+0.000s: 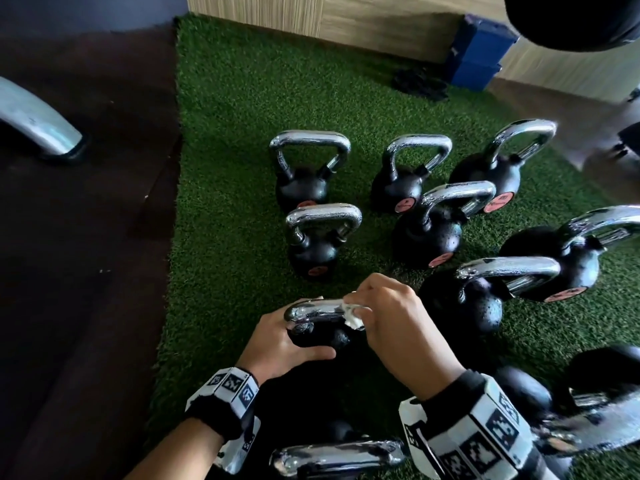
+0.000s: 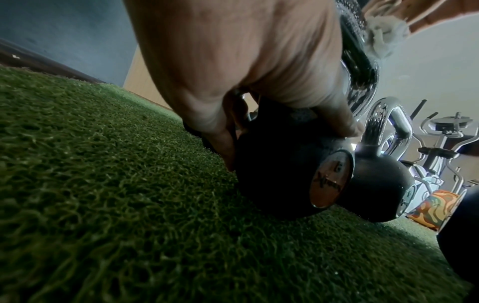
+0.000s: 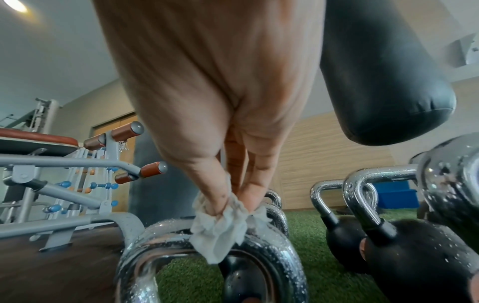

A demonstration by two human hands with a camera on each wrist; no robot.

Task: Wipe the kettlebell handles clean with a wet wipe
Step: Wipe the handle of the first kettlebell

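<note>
On the turf [image 1: 225, 98], nearest of the kettlebells, the kettlebell [image 2: 279, 176] is steadied by the left hand [image 1: 282, 336] curled over its body while the right hand [image 1: 388, 317] pinches the wipe [image 3: 220, 231] onto its handle [image 1: 317, 311] — best rubbed firmly along the bar's whole length, underside too.

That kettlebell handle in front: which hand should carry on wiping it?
The right hand: it already pinches the wet wipe against the chrome handle, while the left hand grips the kettlebell body.
</note>
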